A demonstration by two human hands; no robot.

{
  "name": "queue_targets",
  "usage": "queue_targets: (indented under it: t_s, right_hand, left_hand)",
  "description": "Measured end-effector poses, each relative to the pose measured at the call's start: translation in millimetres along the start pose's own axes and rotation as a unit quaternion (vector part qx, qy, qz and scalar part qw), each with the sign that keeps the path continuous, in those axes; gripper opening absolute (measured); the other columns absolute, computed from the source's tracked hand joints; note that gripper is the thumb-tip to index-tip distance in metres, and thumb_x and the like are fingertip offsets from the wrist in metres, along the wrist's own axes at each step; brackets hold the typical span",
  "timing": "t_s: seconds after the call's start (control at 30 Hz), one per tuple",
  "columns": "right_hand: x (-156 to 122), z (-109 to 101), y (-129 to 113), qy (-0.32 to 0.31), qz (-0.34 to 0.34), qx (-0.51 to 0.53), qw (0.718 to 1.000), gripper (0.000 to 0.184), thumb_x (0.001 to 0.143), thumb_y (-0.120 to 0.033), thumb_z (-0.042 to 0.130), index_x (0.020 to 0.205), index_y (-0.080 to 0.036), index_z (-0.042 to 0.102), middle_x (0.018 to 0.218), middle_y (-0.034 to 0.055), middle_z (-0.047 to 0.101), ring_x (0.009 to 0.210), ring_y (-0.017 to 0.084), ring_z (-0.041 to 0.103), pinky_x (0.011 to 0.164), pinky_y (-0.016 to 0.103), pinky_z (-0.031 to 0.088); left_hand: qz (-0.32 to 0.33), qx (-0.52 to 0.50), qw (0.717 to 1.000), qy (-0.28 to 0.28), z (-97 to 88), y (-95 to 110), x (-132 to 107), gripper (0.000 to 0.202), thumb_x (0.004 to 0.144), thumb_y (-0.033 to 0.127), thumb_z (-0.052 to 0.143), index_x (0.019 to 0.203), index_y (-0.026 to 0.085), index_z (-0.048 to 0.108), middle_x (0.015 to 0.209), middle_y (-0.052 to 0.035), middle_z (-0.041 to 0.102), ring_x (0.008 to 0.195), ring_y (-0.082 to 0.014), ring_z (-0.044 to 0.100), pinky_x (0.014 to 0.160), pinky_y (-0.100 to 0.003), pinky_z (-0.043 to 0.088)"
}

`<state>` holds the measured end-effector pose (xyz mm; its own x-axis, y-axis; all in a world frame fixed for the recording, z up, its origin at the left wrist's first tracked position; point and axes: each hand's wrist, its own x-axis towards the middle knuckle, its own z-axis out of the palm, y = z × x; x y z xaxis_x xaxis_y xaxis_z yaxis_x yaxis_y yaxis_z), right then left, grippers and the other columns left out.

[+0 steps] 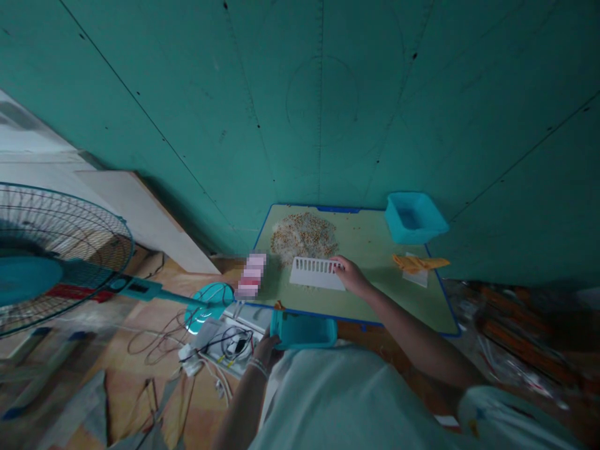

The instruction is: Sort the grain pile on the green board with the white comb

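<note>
Right hand (350,275) stretched over the low table (375,300), fingers closed on the end of a white slotted scraper (316,273) lying flat mid-table. Left hand (268,349) gripping the short end of a teal tray (304,330), held just off the near edge. Grain heap (304,234) sitting toward the far left corner, just beyond the scraper, seemingly untouched; tray looks empty, though dim light hides its floor. Sweeping judged barely begun. Teal tub (414,216) at the far right corner, orange cloth (419,263) near the right edge.
</note>
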<state>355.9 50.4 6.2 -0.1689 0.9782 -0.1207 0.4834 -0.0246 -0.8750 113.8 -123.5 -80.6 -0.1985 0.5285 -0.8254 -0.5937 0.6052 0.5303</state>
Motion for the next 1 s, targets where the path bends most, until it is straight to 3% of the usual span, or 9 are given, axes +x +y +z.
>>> queue_targets:
  t_s: [0.13,0.27,0.63,1.0]
  right_hand:
    - [2.3,-1.6,1.2,0.015,0.009,0.021,1.000,0.030,0.074,-0.014,0.047,0.100,-0.018,0.062,0.091,0.0039,0.066,0.076,0.015,0.059,0.071,0.026,0.045]
    - [5.4,-0.6,2.0,0.030,0.023,0.032,0.999,0.030,0.074,-0.014,0.045,0.099,-0.018,0.061,0.087,0.0032,0.066,0.073,0.015,0.058,0.068,0.025,0.045]
    - [1.5,-1.2,1.9,-0.006,0.032,0.067,0.997,0.029,0.072,-0.016,0.047,0.097,-0.020,0.061,0.079,0.0009,0.064,0.068,0.014,0.057,0.062,0.023,0.044]
    - [-13.9,13.2,0.2,-0.042,0.036,0.068,0.996,0.030,0.072,-0.016,0.047,0.099,-0.019,0.061,0.085,0.0023,0.064,0.075,0.015,0.057,0.067,0.025,0.043]
  left_hand:
    - [0.052,0.018,0.998,0.003,1.5,0.0,-1.7,0.047,0.050,0.005,0.058,0.094,0.019,0.057,0.047,0.0059,0.051,0.039,-0.0088,0.045,0.042,-0.020,0.035]
    - [0.055,0.018,0.998,-0.002,2.5,-0.3,-2.9,0.048,0.049,0.006,0.059,0.095,0.020,0.057,0.048,0.0058,0.051,0.039,-0.0090,0.045,0.042,-0.020,0.036]
    - [0.039,0.026,0.999,0.018,-0.1,-0.2,2.9,0.058,0.053,0.006,0.056,0.109,0.021,0.054,0.048,0.0057,0.050,0.038,-0.0094,0.045,0.042,-0.020,0.036]
    - [0.021,0.054,0.998,0.035,4.9,6.9,1.6,0.045,0.055,0.008,0.054,0.098,0.021,0.054,0.046,0.0060,0.046,0.037,-0.0080,0.041,0.038,-0.017,0.032]
